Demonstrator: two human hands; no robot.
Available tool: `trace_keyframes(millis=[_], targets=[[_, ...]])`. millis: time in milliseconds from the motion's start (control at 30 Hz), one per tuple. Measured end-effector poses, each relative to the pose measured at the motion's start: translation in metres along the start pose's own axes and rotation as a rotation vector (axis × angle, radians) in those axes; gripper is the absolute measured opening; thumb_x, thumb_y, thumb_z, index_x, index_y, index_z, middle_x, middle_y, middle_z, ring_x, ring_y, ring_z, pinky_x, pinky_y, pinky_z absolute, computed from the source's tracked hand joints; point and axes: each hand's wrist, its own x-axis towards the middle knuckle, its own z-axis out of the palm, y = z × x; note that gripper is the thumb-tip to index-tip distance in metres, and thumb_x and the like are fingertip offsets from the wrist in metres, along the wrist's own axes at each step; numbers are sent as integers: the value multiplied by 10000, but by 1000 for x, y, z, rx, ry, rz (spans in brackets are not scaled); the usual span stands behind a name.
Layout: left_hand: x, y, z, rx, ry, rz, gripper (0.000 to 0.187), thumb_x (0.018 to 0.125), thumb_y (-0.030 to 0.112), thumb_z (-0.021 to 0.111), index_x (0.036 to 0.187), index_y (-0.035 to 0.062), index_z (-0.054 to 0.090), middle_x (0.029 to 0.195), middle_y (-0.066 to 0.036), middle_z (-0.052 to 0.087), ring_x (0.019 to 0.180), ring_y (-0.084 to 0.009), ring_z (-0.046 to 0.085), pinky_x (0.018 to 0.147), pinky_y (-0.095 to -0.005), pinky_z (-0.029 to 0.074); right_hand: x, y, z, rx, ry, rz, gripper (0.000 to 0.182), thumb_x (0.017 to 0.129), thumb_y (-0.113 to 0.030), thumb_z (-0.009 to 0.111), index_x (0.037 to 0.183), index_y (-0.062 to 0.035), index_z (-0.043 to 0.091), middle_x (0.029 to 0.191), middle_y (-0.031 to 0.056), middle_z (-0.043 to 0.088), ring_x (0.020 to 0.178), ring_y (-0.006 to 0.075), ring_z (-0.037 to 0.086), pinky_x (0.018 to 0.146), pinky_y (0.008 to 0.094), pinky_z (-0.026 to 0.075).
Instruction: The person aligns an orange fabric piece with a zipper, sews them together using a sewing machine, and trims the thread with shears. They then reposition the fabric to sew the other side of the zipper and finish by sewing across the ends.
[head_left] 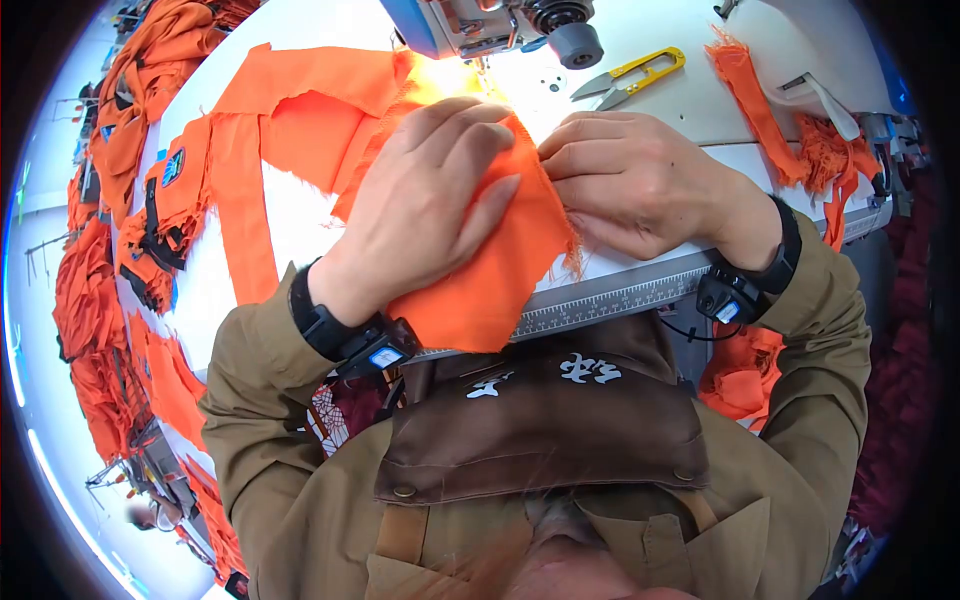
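An orange fabric piece with frayed edges lies across the white sewing table and hangs over its front edge. On top of it rests my left hand, fingers curled and pressed to the cloth near the lit needle area. My right hand pinches the fabric's right edge, its fingertips partly hidden. The sewing machine head stands just beyond both hands. Behind my right hand lie yellow-handled thread snips, blades pointing left.
Orange strips and frayed scraps lie at the table's right side. More orange garment pieces are heaped on the left. A metal ruler runs along the front edge. A person is partly visible at the far lower left.
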Motion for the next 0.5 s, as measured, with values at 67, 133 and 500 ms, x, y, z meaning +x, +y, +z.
trace_keyframes(millis=[67, 133, 500], targets=[[-4, -3, 4, 21, -57, -7, 376, 932, 164, 712, 1251, -8, 608, 1329, -172, 643, 1247, -372, 589, 1063, -466, 481, 1, -1, -2, 16, -14, -11, 191, 793, -70, 715, 958, 26, 702, 985, 151, 672, 964, 358, 696, 800, 436, 589], [-9, -6, 8, 23, -92, -23, 432, 938, 174, 705, 1312, -14, 599, 1361, -177, 630, 1269, -375, 582, 1079, -473, 471, 2, -1, -1, 19, -9, -7, 175, 804, -69, 710, 953, 22, 698, 968, 146, 667, 964, 358, 695, 797, 435, 587], [-13, -16, -2, 36, -219, 30, 541, 941, 132, 687, 1463, 65, 564, 1482, -134, 575, 1378, -363, 524, 1139, -522, 414, 7, -6, -1, -15, -4, 38, 207, 793, -83, 743, 979, -1, 705, 978, 101, 662, 974, 300, 690, 813, 405, 584]])
